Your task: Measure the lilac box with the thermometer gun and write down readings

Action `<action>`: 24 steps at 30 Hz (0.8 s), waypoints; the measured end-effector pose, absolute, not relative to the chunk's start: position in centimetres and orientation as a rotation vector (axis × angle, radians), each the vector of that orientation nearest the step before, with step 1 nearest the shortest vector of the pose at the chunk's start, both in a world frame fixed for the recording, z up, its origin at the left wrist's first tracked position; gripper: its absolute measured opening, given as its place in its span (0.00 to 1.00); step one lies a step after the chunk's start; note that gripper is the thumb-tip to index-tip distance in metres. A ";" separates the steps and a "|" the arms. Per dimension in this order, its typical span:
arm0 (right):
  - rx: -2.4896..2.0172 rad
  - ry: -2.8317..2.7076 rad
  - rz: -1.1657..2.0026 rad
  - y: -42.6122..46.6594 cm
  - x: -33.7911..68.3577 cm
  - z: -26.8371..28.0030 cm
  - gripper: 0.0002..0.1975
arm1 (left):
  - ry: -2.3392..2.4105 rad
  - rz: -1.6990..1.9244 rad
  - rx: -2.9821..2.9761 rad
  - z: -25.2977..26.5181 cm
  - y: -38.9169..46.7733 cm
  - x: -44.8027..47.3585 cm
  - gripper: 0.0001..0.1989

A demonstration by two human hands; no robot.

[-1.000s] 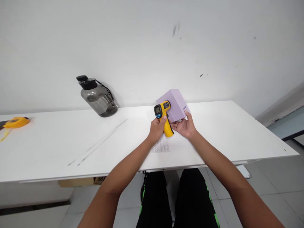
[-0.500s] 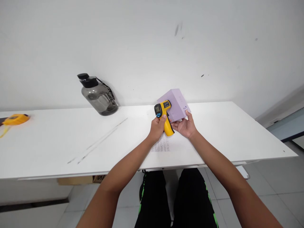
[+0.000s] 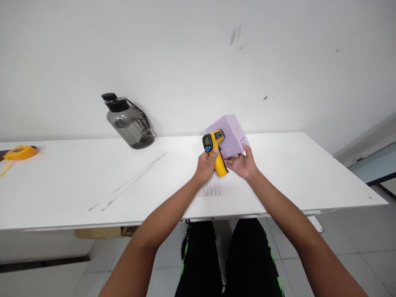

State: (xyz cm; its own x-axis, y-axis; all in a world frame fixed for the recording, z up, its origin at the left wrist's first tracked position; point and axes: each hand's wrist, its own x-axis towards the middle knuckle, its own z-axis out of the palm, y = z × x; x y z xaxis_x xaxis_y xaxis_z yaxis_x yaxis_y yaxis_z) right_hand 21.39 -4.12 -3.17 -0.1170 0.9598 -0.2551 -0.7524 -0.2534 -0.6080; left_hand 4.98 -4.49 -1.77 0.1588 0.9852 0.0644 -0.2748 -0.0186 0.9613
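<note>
My left hand point(image 3: 205, 166) is closed around a yellow and black infrared thermometer point(image 3: 220, 163), its small screen and blue buttons tilted towards me. Its front end points at a purple box point(image 3: 229, 136), overlapping it in view; whether they touch I cannot tell. With the thumb on one face and the fingers underneath, my right hand point(image 3: 244, 163) grips the lower right corner of that box, which is tilted. Dark handwriting shows near the thumb. Below the thermometer lies a patch of pencilled or printed writing point(image 3: 212, 189) on the white table surface, partly covered.
A grey see-through water bottle point(image 3: 131, 126) with a black lid stands by the wall on the left. A yellow tape measure point(image 3: 21, 152) lies at the far left of the white table point(image 3: 287, 177). Below the table is a cardboard box point(image 3: 99, 232).
The view has shifted very slightly. Both hands keep their hold on the thermometer and the box, with almost no movement.
</note>
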 end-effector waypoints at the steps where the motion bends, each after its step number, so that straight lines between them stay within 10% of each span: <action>1: -0.728 -0.390 1.696 -4.1 21.4 -3.2 0.28 | 0.866 1.234 1.108 -1.7 -4.5 5.0 0.30; 24: -0.759 -0.422 1.692 -4.1 21.4 -3.2 0.28 | 0.861 1.217 1.116 -1.8 -4.4 5.0 0.28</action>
State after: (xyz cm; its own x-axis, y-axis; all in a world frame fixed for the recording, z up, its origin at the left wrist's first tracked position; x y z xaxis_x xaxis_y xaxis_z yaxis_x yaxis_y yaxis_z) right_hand 21.41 -4.08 -3.23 -0.1140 0.9588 -0.2603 -0.7241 -0.2596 -0.6390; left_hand 4.97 -4.44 -1.77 0.1752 0.9826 0.0609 -0.2690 -0.0118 0.9631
